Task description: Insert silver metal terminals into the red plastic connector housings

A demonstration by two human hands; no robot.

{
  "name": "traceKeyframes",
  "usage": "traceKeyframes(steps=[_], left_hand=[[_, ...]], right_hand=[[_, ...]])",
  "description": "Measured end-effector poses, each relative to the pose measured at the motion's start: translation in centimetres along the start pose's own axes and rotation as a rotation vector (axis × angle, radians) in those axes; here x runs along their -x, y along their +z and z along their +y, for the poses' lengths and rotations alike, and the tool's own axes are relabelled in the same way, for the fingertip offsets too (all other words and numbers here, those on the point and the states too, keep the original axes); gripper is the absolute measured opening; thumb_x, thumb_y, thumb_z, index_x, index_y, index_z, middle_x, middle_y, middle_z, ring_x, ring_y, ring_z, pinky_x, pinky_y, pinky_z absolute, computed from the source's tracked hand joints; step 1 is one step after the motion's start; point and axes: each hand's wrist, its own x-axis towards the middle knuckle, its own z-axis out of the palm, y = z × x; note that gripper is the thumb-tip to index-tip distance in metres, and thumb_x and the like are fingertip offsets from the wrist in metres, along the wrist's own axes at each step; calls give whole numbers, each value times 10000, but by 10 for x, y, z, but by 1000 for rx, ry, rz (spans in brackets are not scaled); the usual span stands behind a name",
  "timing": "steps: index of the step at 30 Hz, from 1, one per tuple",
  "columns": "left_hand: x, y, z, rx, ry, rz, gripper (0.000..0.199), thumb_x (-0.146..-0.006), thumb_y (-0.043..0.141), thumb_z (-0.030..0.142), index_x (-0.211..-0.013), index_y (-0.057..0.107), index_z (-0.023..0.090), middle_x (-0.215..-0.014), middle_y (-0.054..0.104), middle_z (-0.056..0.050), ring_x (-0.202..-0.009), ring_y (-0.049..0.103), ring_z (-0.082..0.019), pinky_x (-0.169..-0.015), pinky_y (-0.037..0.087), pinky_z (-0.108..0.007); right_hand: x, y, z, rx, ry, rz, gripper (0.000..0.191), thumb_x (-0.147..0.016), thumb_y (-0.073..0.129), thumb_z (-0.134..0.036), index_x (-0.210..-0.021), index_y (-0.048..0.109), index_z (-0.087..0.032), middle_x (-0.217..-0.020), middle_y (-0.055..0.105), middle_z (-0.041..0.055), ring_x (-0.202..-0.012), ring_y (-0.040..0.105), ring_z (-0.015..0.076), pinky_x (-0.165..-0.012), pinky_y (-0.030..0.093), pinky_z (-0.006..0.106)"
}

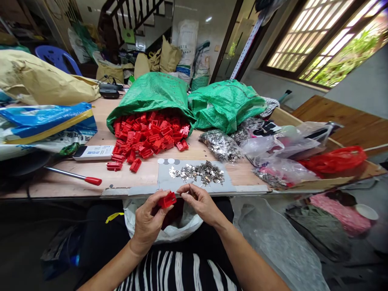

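My left hand (149, 220) grips a red plastic part (167, 200) between thumb and fingers, its hollow side facing right. Just right of it, my right hand (198, 201) is closed in a pinch; whatever its fingertips hold is too small to make out. Both hands are above an open white sack (189, 232) on my lap. Small metal pieces (206, 173) lie spread on a grey sheet (163, 178) at the table's front edge. Behind, many red parts (151, 133) spill from a green sack (154, 91).
Left of the red pile are a white box (93, 152) and a lever with a red grip (92, 180). Another green sack (226, 103), a bag of metal pieces (220, 145) and a red plastic bag (339, 159) lie to the right.
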Motion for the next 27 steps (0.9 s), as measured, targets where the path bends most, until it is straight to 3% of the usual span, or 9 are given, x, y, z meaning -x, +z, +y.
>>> traceKeyframes(steps=[6,10,16,23,27], left_hand=[[2,-3,-1,-82,44,-71,330,-663,784,151,-960,739,290,-1068,732,-11,-1204,555,-246,-1114,323,-335],[4,-1,2,-93,39,-169,295,-671,773,144,-927,752,289,-1054,736,-25,-1167,577,-257,-1124,312,-366],[5,2,-2,-146,83,-177,279,-695,754,158,-948,752,275,-1039,742,-42,-1091,624,-254,-1063,396,-351],[2,-1,-16,-299,372,-197,326,-764,682,153,-1074,664,251,-1054,735,-31,-952,692,-198,-869,547,-317],[1,-3,-19,-292,330,-205,317,-793,675,183,-1097,629,257,-1075,716,-34,-967,685,-184,-856,551,-297]], right_hand=[[-4,8,11,-74,82,-25,259,-800,650,-399,-780,502,-188,-682,468,-49,-600,396,90,-550,323,209],[-5,12,21,-111,103,-94,310,-766,677,-415,-772,460,-195,-682,458,-56,-608,390,90,-547,328,202],[-1,15,34,-146,137,-86,340,-757,683,-422,-783,426,-201,-713,473,-47,-642,419,100,-580,358,212],[3,14,27,-314,229,-141,418,-742,694,-508,-811,422,-198,-633,418,-78,-521,329,62,-483,248,193],[4,11,22,-387,256,-134,409,-743,701,-495,-839,433,-201,-595,405,-93,-470,302,49,-450,209,190]])
